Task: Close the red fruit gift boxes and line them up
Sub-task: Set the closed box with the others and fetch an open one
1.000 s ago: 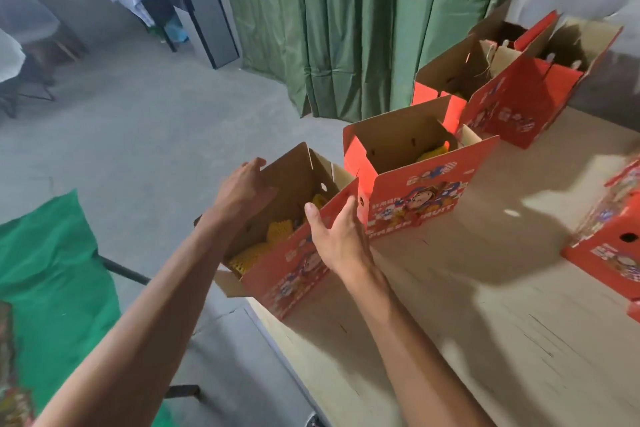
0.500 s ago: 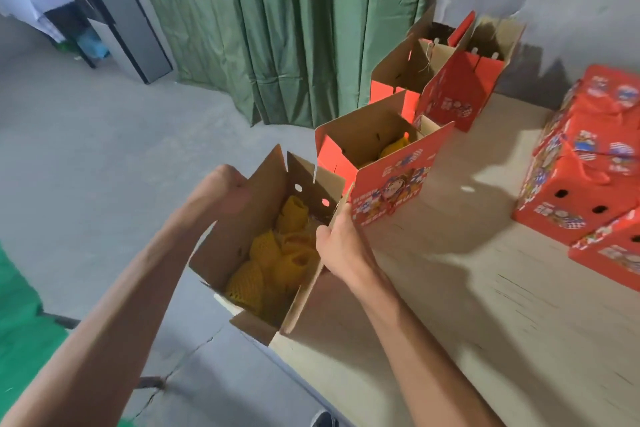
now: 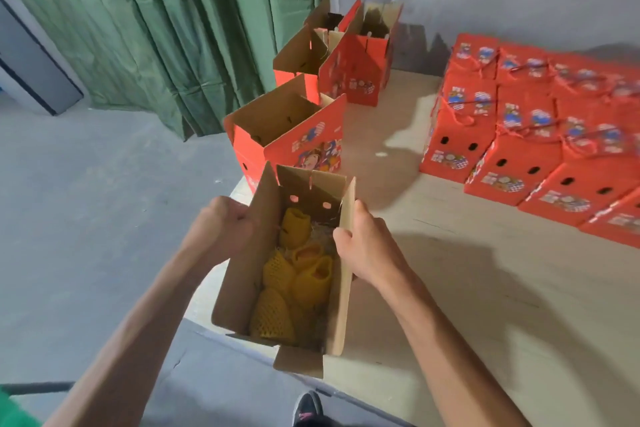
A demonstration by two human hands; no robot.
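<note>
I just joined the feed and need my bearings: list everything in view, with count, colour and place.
Nearest open box: one, brown inside, at the table's near left edge, flaps up.
Foam-netted fruit: several, yellow, inside the nearest open box.
Other open boxes: about three, red, in a row behind it toward the wall.
Closed boxes: many, red with cord handles, packed together on the right; blurred, count unclear.
Table: one, pale wood.
Curtain: green, hanging behind the table's left.
Floor: grey concrete, left.
Shoe: one, black, bottom edge.
Left hand: grips the nearest box's left flap.
Right hand: grips its right flap.
</note>
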